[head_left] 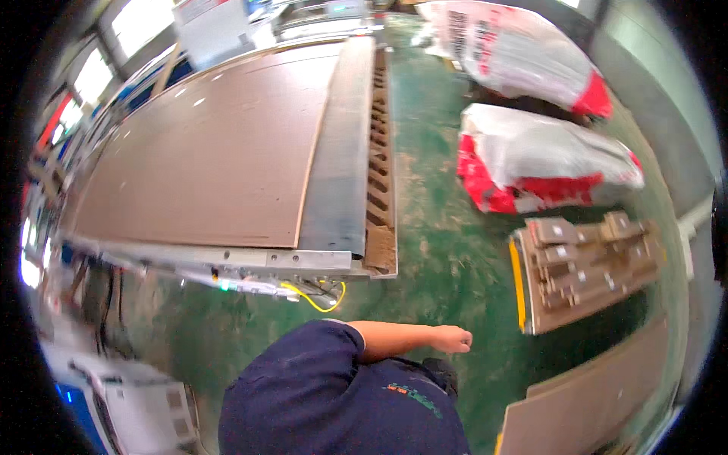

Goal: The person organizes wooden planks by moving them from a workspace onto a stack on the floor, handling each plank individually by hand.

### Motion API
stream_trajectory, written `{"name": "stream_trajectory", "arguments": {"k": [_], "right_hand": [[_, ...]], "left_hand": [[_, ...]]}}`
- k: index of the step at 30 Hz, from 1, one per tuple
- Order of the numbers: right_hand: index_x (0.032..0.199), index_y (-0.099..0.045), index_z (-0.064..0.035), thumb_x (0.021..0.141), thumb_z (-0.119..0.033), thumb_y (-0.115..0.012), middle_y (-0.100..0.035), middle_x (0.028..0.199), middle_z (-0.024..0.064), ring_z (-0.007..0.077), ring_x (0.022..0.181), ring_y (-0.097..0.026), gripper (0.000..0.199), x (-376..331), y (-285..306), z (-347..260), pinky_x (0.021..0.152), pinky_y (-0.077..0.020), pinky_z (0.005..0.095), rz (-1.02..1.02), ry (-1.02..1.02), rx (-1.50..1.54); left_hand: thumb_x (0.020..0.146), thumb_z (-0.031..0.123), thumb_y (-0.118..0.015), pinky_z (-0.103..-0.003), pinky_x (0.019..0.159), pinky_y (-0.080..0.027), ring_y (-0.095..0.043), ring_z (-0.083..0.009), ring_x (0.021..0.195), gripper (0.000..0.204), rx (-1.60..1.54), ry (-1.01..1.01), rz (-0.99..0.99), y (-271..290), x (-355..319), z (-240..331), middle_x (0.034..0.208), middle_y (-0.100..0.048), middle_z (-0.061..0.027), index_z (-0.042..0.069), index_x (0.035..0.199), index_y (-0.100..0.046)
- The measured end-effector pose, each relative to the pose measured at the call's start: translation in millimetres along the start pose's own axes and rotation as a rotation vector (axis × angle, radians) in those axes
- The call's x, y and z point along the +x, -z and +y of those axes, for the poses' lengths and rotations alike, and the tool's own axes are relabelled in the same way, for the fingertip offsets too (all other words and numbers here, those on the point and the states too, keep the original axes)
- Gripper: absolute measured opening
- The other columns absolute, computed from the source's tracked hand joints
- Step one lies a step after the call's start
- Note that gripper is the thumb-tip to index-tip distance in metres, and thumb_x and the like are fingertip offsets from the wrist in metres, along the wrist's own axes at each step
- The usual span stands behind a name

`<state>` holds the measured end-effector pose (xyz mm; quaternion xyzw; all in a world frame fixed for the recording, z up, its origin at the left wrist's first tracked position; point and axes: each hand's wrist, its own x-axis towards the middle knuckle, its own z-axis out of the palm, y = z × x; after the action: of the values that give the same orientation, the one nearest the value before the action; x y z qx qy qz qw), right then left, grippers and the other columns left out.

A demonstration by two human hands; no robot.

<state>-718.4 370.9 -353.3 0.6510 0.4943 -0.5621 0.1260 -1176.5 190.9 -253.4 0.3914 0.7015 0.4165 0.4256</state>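
Observation:
My left hand (pixel 453 339) is curled into a fist, its bare forearm reaching across to the right from a dark blue sleeve. Nothing shows in its fingers. It hangs over the green floor (pixel 425 284), touching nothing. My right hand is out of view. Ahead and to the left of the fist, a big brown board (pixel 205 152) lies flat on a long machine table (pixel 334 171) with a metal edge. Below the table's near corner loops a yellow cable (pixel 326 307).
Two white and red sacks (pixel 550 152) lie at the far right. Nearer is a low platform with yellow edging, stacked with labelled brown board pieces (pixel 580 258). Large brown panels (pixel 584 394) stand at the lower right. A white and blue cabinet (pixel 144 406) is at the lower left.

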Motion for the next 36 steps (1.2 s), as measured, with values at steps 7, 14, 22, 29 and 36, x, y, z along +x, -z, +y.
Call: {"name": "stream_trajectory", "arguments": {"k": [7,14,22,29,36], "right_hand": [[0.084,-0.052,-0.0122,0.083,-0.022,-0.055,-0.049,0.062,0.0025,0.0147,0.049,-0.049,0.01,139.4,-13.2,-285.3,0.039,-0.0381,0.0293,-0.243,0.182,-0.195],[0.089,-0.048,-0.0127,0.089,-0.018,-0.053,-0.051,0.069,0.0019,0.0132,0.053,-0.049,0.007,281.8,-117.6,-678.2,0.041,-0.0368,0.0254,-0.415,0.802,-0.323],[0.105,-0.056,-0.005,0.088,-0.012,-0.054,-0.056,0.073,0.0037,0.0122,0.059,-0.052,0.019,170.3,-373.0,-886.9,0.049,-0.0404,0.0242,-0.777,0.849,-0.325],[0.103,-0.061,0.003,0.083,-0.009,-0.064,-0.063,0.077,0.0066,0.0115,0.062,-0.058,0.023,189.9,-459.6,-904.8,0.053,-0.0468,0.0247,-0.712,0.766,-0.835],[0.099,-0.055,-0.001,0.086,-0.005,-0.053,-0.055,0.065,0.0061,0.012,0.046,-0.049,0.013,191.3,-594.3,-1044.5,0.039,-0.0383,0.025,-0.629,0.627,-0.601]], "left_hand": [[0.084,0.035,-0.057,-0.042,0.083,-0.049,-0.062,-0.0331,0.096,0.035,0.031,0.351,0.288,71.1,54.1,-41.3,0.101,-0.067,-0.0147,0.009,0.106,-0.063],[0.086,0.033,-0.059,-0.037,0.08,-0.05,-0.064,-0.0245,0.09,0.034,-0.242,0.409,0.627,170.5,114.5,-10.4,0.1,-0.067,-0.0107,0.008,0.109,-0.062],[0.086,0.03,-0.058,-0.035,0.078,-0.049,-0.064,-0.0212,0.089,0.03,-0.411,0.411,0.972,271.8,148.1,-71.8,0.097,-0.068,-0.0097,0.007,0.105,-0.063],[0.087,0.033,-0.059,-0.038,0.082,-0.048,-0.063,-0.0276,0.093,0.033,-0.42,0.29,1.046,475.4,187.6,-84.3,0.099,-0.066,-0.0148,0.006,0.105,-0.062],[0.092,0.023,-0.057,-0.033,0.087,-0.045,-0.059,-0.0195,0.097,0.028,-0.504,0.266,1.25,645.3,130.2,-89.6,0.105,-0.063,-0.0094,0.002,0.112,-0.059]]}}
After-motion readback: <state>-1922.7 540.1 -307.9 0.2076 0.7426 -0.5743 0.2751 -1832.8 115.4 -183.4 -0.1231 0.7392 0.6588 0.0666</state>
